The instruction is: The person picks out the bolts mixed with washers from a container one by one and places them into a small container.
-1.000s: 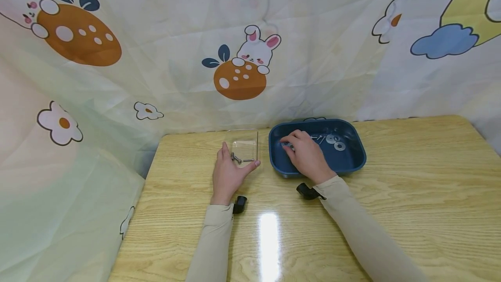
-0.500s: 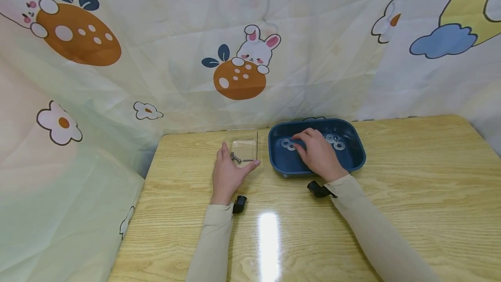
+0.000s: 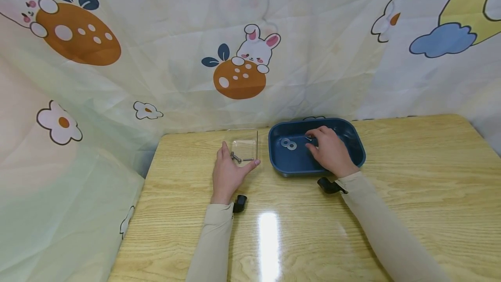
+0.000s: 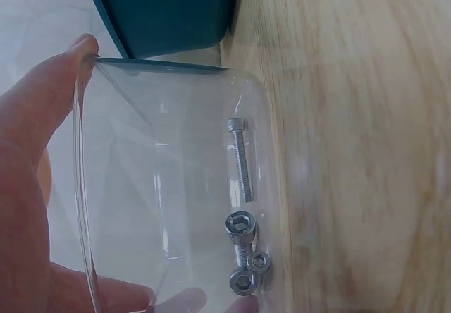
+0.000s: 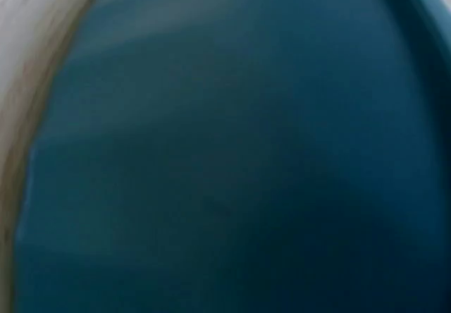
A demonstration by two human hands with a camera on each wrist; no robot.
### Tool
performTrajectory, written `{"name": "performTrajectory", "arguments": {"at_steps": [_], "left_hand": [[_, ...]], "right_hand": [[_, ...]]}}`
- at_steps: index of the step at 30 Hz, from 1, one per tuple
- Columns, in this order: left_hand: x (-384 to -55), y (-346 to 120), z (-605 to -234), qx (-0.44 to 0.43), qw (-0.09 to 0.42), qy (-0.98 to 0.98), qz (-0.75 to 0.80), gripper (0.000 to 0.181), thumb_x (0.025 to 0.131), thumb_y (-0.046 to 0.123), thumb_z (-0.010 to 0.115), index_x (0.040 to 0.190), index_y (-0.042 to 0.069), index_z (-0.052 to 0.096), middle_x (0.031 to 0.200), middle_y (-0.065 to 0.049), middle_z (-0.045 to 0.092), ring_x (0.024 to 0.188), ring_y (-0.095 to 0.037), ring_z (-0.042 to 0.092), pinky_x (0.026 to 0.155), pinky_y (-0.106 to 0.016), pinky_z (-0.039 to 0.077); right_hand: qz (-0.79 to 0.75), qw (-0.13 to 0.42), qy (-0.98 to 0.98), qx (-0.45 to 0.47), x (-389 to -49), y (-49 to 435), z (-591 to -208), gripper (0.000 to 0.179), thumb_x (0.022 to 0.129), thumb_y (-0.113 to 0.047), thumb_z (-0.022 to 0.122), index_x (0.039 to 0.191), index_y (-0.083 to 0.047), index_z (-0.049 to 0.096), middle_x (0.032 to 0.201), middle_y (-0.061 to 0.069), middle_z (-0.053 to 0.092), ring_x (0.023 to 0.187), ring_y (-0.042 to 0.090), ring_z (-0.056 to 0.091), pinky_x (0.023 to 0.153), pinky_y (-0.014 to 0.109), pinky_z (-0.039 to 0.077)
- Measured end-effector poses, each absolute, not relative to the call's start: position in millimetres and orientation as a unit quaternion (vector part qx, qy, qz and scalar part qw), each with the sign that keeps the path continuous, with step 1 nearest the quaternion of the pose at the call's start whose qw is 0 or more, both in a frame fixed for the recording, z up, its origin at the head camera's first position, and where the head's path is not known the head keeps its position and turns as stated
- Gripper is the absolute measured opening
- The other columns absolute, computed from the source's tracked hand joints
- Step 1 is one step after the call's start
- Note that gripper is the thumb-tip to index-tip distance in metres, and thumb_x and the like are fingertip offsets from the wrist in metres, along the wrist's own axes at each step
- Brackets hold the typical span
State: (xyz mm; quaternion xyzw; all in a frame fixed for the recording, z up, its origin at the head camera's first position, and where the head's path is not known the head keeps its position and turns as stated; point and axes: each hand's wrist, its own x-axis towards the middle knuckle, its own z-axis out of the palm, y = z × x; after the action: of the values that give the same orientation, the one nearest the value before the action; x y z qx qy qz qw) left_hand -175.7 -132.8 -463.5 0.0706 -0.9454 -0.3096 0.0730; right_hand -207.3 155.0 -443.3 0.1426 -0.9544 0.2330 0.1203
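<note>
My left hand [image 3: 228, 177] holds a clear plastic box [image 3: 245, 142] on the table, thumb on its right side and fingers at its left. Several socket-head screws lie inside, among them a long screw [image 4: 240, 159] and a thicker screw [image 4: 241, 225]. Over the blue tray [image 3: 289, 166], my right hand [image 3: 332, 152] reaches down with bent fingers and thumb apart. A small screw [image 3: 308, 138] shows in the gap between its fingertips. Left of it lie two flat washers [image 3: 288, 144]. The hand covers the tray's right part; only the blurred tray wall [image 5: 211, 151] fills the right wrist view.
Both containers stand near the back edge of the wooden table [image 3: 415, 177], the tray right of the box. A printed curtain [image 3: 321, 64] hangs close behind them. Black wrist cameras sit at the left cuff [image 3: 240, 204] and right cuff [image 3: 329, 185].
My right hand has moved right across the tray, uncovering the two washers at left and covering those at right. The left hand and the clear box have stayed in place.
</note>
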Motion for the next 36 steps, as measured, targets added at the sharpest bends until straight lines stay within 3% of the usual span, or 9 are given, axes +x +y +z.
{"name": "performTrajectory", "arguments": {"at_steps": [11,20,30,36], "left_hand": [[-176.7,-134.0,-461.8,0.068,0.071,-0.945,-0.313,0.126,0.06,0.074,0.067,0.149,0.004,0.011,0.145,-0.017,0.029,0.123,-0.034,0.041,0.094,-0.045,0.04],[-177.2,-134.6,-463.0,0.071,0.071,-0.945,-0.313,0.126,0.059,0.073,0.068,0.149,0.004,0.012,0.144,-0.017,0.03,0.121,-0.033,0.042,0.092,-0.045,0.041],[-176.1,-133.6,-464.6,0.071,0.077,-0.943,-0.315,0.125,0.059,0.074,0.068,0.149,0.005,0.014,0.144,-0.017,0.031,0.121,-0.035,0.042,0.092,-0.046,0.041],[-175.7,-133.4,-464.4,0.069,0.079,-0.944,-0.314,0.125,0.059,0.074,0.068,0.148,0.003,0.014,0.144,-0.017,0.031,0.122,-0.035,0.042,0.091,-0.046,0.042]], "right_hand": [[0.204,0.08,-0.968,0.124,-216.0,170.1,-446.0,0.037,0.085,-0.017,0.067,0.117,-0.001,0.06,0.112,0.022,0.052,0.098,0.036,0.05,0.076,0.048,0.046],[0.189,0.037,-0.975,0.108,-221.0,172.8,-448.5,0.043,0.085,-0.015,0.067,0.122,0.004,0.056,0.12,0.03,0.049,0.109,0.045,0.044,0.087,0.054,0.041],[0.154,0.003,-0.985,0.083,-220.5,172.9,-451.6,0.048,0.086,-0.017,0.066,0.125,0.008,0.052,0.122,0.032,0.046,0.11,0.047,0.043,0.087,0.056,0.04],[0.15,-0.008,-0.986,0.065,-220.4,173.4,-452.3,0.043,0.087,-0.016,0.065,0.122,0.006,0.054,0.121,0.03,0.046,0.11,0.045,0.043,0.085,0.056,0.041]]}}
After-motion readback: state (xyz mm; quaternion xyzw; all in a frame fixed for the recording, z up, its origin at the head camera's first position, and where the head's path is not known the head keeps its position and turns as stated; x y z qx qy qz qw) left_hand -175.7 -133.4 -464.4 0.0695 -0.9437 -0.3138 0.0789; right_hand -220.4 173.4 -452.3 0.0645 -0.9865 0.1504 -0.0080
